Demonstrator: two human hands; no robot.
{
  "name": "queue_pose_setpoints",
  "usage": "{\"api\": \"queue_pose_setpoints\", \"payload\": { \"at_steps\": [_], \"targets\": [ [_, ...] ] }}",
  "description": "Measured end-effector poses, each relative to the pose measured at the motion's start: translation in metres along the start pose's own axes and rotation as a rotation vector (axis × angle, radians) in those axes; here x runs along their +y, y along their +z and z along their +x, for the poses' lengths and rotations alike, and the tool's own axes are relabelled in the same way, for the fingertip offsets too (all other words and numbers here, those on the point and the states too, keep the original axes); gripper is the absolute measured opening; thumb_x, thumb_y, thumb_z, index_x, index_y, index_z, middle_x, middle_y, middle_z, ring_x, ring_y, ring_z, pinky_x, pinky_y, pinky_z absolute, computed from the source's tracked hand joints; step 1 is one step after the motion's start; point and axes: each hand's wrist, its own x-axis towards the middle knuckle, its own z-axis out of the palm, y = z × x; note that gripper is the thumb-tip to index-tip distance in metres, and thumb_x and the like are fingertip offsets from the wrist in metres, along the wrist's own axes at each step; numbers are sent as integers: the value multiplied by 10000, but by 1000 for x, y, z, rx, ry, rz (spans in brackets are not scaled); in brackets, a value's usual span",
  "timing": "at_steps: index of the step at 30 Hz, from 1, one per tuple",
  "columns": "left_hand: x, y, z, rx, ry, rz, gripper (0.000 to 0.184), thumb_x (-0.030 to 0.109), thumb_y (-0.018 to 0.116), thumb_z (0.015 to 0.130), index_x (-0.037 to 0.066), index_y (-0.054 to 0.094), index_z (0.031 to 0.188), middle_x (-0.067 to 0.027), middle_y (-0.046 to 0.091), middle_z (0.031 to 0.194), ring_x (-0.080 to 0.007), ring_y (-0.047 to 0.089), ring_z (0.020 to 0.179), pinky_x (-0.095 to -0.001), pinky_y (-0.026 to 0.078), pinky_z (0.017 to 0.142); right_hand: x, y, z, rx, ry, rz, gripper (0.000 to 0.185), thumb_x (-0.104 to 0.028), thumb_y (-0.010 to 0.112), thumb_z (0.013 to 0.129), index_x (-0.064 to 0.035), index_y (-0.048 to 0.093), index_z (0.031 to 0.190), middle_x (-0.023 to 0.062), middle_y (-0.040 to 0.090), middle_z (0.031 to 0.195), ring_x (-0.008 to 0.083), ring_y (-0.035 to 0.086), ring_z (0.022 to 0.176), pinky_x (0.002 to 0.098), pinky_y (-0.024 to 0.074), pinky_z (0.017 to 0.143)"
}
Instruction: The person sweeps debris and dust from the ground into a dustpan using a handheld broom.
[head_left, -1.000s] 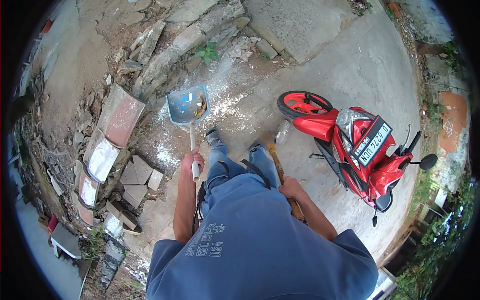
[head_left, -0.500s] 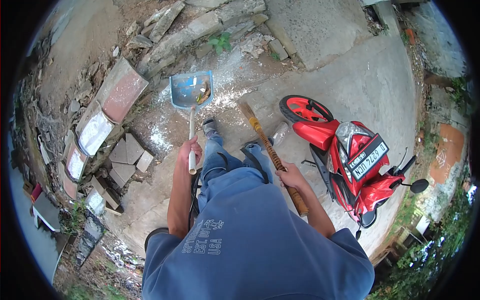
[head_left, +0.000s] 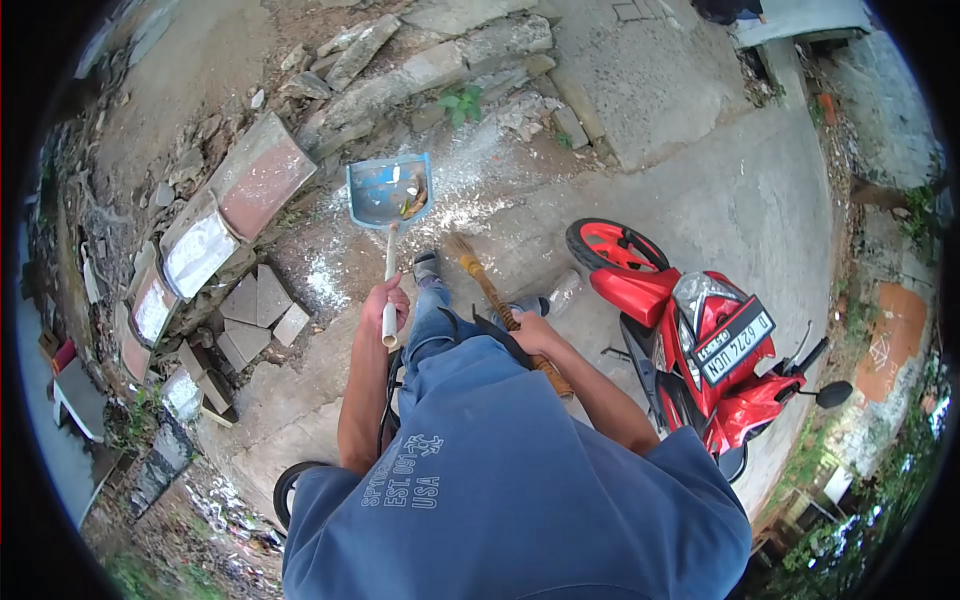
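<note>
Our right hand (head_left: 535, 333), curled round the broom (head_left: 489, 292), swings its bristles (head_left: 459, 244) inward, bringing them closer to the pan (head_left: 376, 203); our left hand (head_left: 388, 303) grips its handle (head_left: 391, 258); the pan lies ahead of our left foot (head_left: 427, 266)

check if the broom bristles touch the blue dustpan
Apart: the head view shows a strip of powder-dusted ground between the broom bristles and the right side of the blue dustpan.
</note>
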Motion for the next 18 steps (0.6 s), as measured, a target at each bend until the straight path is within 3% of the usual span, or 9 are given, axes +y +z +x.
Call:
{"api": "queue_pose_setpoints", "payload": {
  "at_steps": [3, 7, 9, 11, 13, 14, 16, 17, 18],
  "targets": [
    [5, -8, -5, -18, 35, 12, 202, 212, 483, 874, 131, 359, 737, 78, 329, 449, -24, 344, 351, -159, 308, 299, -12, -5, 1, -11, -99, -32, 634, -335, 611, 689, -95, 418, 1243, 280, 533, 1034, 348, 525, 999, 337, 415, 835],
    [6, -14, -13, -2, 45, 18, 191, 209, 475, 879, 133, 359, 747, 78, 321, 447, -25, 337, 344, -162, 305, 293, -15, -22, -26, -15, -192, -20, 621, -314, 563, 707, -53, 396, 1245, 250, 551, 1008, 376, 533, 942, 376, 440, 804],
    [9, -17, -14, 4, 48, 12, 202, 210, 472, 880, 134, 360, 730, 78, 320, 445, -26, 335, 342, -162, 305, 292, 5, -31, -38, -10, -218, -95, 615, -222, 597, 742, -117, 346, 1294, 199, 611, 749, 240, 618, 598, 310, 488, 599],
    [12, -17, -14, 7, 48, 4, 214, 210, 470, 881, 136, 361, 714, 78, 319, 442, -26, 332, 339, -162, 305, 291, 21, -42, -60, -28, -186, 21, 605, -167, 576, 755, -113, 326, 1303, 145, 577, 601, 181, 558, 440, 303, 472, 489],
    [16, -16, -15, 35, 63, 1, 255, 219, 471, 882, 140, 358, 667, 78, 321, 437, -25, 332, 338, -162, 304, 289, 28, -60, -83, -109, -30, -52, 623, -160, 578, 750, -87, 310, 1307, 150, 576, 607, 188, 569, 466, 313, 473, 494],
    [22, -28, -9, -68, 1, -29, 315, 238, 440, 895, 130, 357, 612, 65, 340, 449, -41, 361, 371, -177, 323, 326, 31, -68, -93, -111, -23, -58, 623, -160, 578, 750, -87, 310, 1307, 150, 576, 607, 188, 569, 466, 313, 473, 494],
    [24, -31, -8, -65, 1, -47, 314, 236, 439, 895, 129, 355, 613, 65, 338, 449, -42, 360, 370, -176, 322, 324, 34, -77, -107, -169, 128, -81, 528, -158, 563, 706, -2, 432, 1192, 185, 598, 668, 253, 606, 537, 330, 493, 569],
    [23, -32, -7, -65, 7, -55, 313, 234, 438, 895, 128, 352, 614, 64, 336, 450, -42, 358, 369, -176, 320, 322, 37, -74, -105, -167, 132, -88, 528, -158, 563, 706, -2, 432, 1192, 185, 598, 668, 253, 606, 537, 330, 493, 569],
    [21, -27, -10, -44, 34, -35, 287, 231, 433, 897, 124, 351, 644, 63, 332, 451, -39, 353, 365, -175, 317, 316, 44, -66, -99, -194, 192, -53, 409, -136, 541, 706, 17, 488, 1082, 185, 594, 653, 253, 602, 526, 329, 488, 556]
  ]
}}
